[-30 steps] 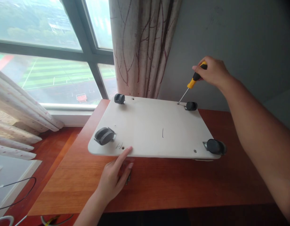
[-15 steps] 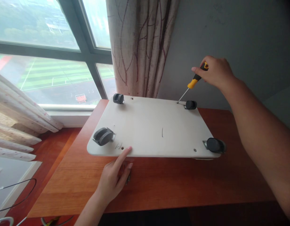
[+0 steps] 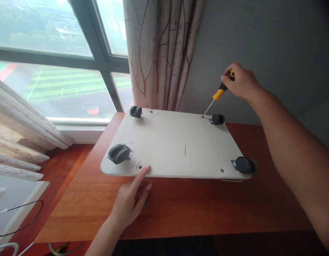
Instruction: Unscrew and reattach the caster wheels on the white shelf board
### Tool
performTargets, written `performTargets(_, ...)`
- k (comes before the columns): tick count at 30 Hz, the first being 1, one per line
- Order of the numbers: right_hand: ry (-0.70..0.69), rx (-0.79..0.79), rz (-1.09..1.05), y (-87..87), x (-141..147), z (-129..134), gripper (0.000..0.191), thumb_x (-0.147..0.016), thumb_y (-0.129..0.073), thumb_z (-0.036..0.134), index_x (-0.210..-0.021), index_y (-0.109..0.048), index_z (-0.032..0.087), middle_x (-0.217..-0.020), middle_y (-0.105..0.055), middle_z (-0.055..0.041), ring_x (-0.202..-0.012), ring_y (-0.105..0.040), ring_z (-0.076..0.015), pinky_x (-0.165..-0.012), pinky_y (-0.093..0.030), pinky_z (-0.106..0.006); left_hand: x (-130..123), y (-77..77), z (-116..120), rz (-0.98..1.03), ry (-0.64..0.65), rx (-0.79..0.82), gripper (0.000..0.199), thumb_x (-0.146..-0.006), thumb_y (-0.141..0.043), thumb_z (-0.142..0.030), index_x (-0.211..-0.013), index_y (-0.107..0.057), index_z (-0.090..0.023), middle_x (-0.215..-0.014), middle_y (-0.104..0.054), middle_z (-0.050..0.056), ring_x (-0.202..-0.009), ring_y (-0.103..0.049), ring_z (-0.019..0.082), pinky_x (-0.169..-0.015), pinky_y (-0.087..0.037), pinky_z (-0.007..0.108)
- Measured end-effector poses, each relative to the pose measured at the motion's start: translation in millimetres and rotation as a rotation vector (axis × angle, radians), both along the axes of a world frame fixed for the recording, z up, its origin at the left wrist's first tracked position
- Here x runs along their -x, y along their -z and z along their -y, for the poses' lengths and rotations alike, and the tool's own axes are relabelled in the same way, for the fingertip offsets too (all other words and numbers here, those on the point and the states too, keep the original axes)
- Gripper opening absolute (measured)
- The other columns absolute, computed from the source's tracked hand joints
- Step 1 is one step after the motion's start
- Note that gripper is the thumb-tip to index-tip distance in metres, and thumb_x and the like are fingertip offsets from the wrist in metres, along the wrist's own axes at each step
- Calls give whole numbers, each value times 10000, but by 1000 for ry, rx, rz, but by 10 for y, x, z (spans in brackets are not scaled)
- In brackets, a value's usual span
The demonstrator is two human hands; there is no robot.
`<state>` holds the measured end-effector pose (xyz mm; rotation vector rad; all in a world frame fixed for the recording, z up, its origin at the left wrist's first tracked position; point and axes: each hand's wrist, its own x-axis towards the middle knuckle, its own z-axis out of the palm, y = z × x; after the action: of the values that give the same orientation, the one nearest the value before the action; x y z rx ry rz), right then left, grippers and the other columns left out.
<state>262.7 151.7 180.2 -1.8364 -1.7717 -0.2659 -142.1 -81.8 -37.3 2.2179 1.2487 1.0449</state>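
A white board (image 3: 170, 142) with black casters on it lies raised above the wooden table. My right hand (image 3: 240, 81) is closed around the black-and-yellow handle of a screwdriver (image 3: 219, 93). The screwdriver leans, its tip in a hole at the board's far edge, just left of the far-right caster (image 3: 218, 119). At the near edge, my left hand (image 3: 129, 201) rests its stretched index fingertip on the board, beside an open hole (image 3: 140, 167). Its other fingers are curled around small metal pieces that look like screws (image 3: 146, 202), mostly hidden.
The board sits on a reddish-brown wooden table (image 3: 180, 209). Other casters stand at the far left (image 3: 136, 111), near left (image 3: 119, 153) and near right (image 3: 244, 165). A screw head (image 3: 222, 170) shows near the front edge. Behind are a curtain (image 3: 161, 53), a window and a grey wall.
The view has shifted slightly. My right hand has turned a little on the screwdriver handle, while the tip stays in the same hole. My left hand keeps its place.
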Motion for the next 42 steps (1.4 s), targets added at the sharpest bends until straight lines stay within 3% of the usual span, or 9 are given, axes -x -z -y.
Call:
performTargets(8,-10,-36,89,-8,-16,-23,210,-867,-604,397,-1010,-635,246,-864,-622,-43,-821,-579,-210,-794,-484,-357,-23,-40,-3,11,9,-3,525,-1000,-514,-189,-1508,-390,-236,-794,-705,-9,-628,-639,128,-648,-525,217)
performTargets(13,104,-19,221,-55,-54,4,355,-823,-630,599,-874,-633,248,-839,-638,-69,-815,-560,-240,-783,-466,-393,-26,-39,8,4,7,6,524,-1000,-504,-191,-1511,-391,-224,-793,-713,-4,-620,-639,126,-648,-527,214)
performTargets(16,133,-2,238,-74,-64,24,380,-842,-594,624,-880,-636,249,-855,-648,-86,-830,-569,-256,-774,-461,-404,-31,-45,6,-5,-5,7,513,-999,-509,-205,-1502,-405,-211,-776,-702,-4,-627,-642,132,-648,-523,218)
performTargets(23,149,28,199,-69,-75,52,319,-873,-554,555,-920,-640,252,-889,-668,-97,-862,-605,-284,-778,-477,-431,-30,-63,4,-2,11,0,518,-1008,-499,-186,-1506,-370,-244,-753,-685,-35,-593,-613,110,-629,-486,202)
performTargets(26,115,22,149,-48,-66,36,204,-857,-576,385,-993,-650,251,-974,-680,-91,-920,-620,-277,-823,-500,-434,-32,-71,2,-7,4,-5,510,-1009,-497,-196,-1502,-374,-241,-743,-675,-37,-583,-605,112,-619,-482,204)
performTargets(29,48,19,17,-21,-59,26,262,-795,-594,224,-1050,-655,226,-1086,-661,-91,-867,-629,-225,-789,-533,-393,-40,-88,-3,-9,7,-19,500,-1011,-490,-200,-1497,-380,-238,-743,-678,-34,-580,-607,114,-615,-482,206)
performTargets(33,-26,55,-174,-10,-71,65,255,-803,-618,271,-1051,-663,233,-987,-650,-54,-695,-598,-166,-603,-536,-324,-48,-99,-4,-3,14,-1,513,-1009,-493,-196,-1504,-366,-236,-747,-682,-30,-585,-608,119,-620,-486,210)
performTargets(39,-16,-41,96,-44,-62,115,286,-781,-702,473,-971,-670,261,-774,-636,-20,-762,-611,-213,-796,-520,-391,-39,-73,3,-3,13,10,528,-1008,-493,-186,-1514,-353,-243,-740,-674,-35,-587,-590,114,-616,-473,206)
performTargets(42,50,-9,99,-50,-40,121,284,-798,-669,503,-911,-659,243,-764,-640,-40,-754,-607,-232,-763,-522,-416,-35,-65,5,-7,13,15,538,-1007,-499,-190,-1519,-344,-241,-768,-679,-28,-605,-595,115,-635,-481,211)
